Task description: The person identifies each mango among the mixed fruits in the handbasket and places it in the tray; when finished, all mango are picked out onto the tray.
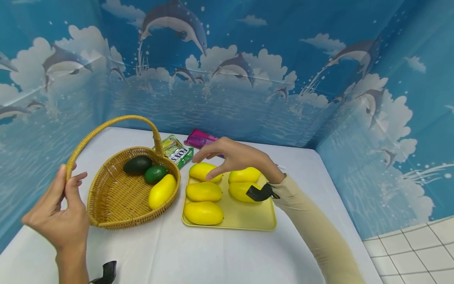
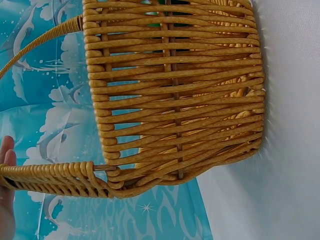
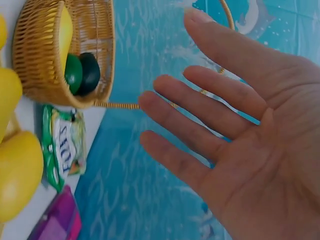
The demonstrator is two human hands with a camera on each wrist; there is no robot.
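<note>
My left hand grips the left side of the arched handle of a woven wicker basket. In the basket lie a yellow mango, a dark green avocado and a smaller green fruit. My right hand hovers over a yellow tray, holding nothing; in the right wrist view its fingers are spread and the palm shows. Several yellow mangoes lie on the tray, and the back left mango is just under the thumb. The left wrist view shows the basket's side close up.
Behind the basket and tray, a green FOX'S packet and a purple packet lie on the white tablecloth. A blue dolphin-print curtain hangs around the table's back and sides. White tiles show at lower right.
</note>
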